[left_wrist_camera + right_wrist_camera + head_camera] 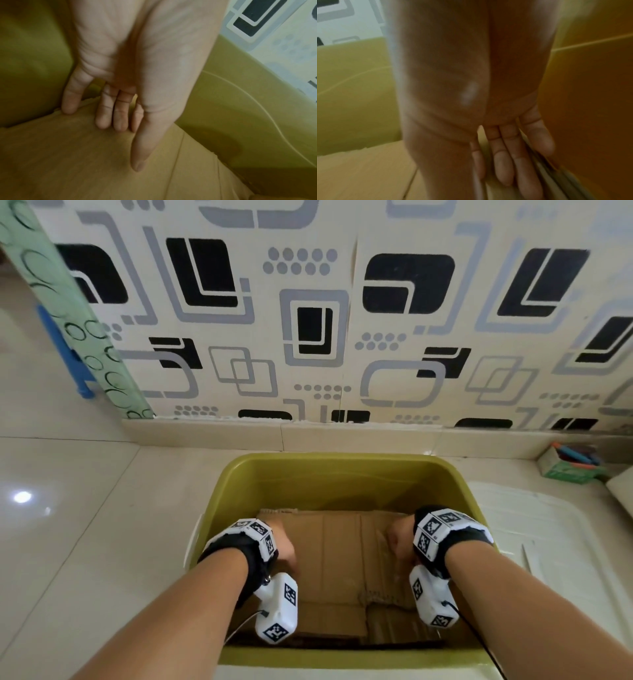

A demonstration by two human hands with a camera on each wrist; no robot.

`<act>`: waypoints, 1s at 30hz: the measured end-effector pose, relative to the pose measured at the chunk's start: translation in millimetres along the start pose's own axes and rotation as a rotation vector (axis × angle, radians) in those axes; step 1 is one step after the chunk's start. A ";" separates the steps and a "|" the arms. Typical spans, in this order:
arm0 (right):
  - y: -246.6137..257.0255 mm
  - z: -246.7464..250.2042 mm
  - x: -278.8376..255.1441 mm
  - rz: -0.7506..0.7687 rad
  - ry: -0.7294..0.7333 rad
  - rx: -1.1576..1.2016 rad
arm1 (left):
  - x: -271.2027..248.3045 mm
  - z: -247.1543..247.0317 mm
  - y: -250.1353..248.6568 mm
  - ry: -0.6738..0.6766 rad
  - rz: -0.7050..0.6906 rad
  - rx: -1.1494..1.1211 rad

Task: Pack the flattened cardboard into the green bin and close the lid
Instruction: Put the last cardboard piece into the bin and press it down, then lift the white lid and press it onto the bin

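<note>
The green bin [236,474] stands open on the floor before the wall. Flattened brown cardboard [339,553] lies inside it, filling most of the bottom. My left hand [286,549] reaches down at the cardboard's left side; in the left wrist view its straight fingers [109,117] and thumb press flat on the cardboard [68,155] near the bin wall [25,54]. My right hand [399,539] is at the cardboard's right side; its straight fingers [505,162] lie on the sheet edges [556,180] beside the bin's right wall [590,108]. Neither hand grips anything.
The white lid [548,542] lies flat on the floor right of the bin. A small green box [565,467] with coloured items sits by the wall at the right. A blue stool leg [65,350] and a patterned curtain [68,313] stand at the far left.
</note>
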State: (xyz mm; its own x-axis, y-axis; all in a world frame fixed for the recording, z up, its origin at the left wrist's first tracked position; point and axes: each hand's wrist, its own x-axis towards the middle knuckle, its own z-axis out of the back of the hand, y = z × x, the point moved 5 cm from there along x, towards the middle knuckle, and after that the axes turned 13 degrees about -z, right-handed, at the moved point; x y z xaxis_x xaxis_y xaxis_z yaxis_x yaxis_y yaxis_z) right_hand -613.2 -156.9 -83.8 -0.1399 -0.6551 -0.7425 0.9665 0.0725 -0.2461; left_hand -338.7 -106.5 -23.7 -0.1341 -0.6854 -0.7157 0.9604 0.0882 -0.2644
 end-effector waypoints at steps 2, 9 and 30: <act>-0.6 2.2 -8.0 0.000 -0.024 0.006 | -11.5 2.8 -0.9 -0.020 -0.016 -0.048; 8.0 33.2 -83.6 0.033 -0.061 0.317 | -38.2 28.7 -17.1 -0.177 -0.120 -0.379; -239.3 -28.0 -110.6 -0.231 -0.601 1.625 | -14.0 49.6 -296.2 -0.481 -0.495 0.256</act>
State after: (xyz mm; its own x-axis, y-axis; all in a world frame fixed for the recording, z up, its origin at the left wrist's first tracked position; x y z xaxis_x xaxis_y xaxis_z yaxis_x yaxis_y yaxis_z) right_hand -835.0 -80.7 39.8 -0.5650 -0.7333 -0.3782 0.2070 -0.5697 0.7954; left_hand -609.1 -158.9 96.7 -0.5013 -0.8477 -0.1737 0.8500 -0.4450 -0.2819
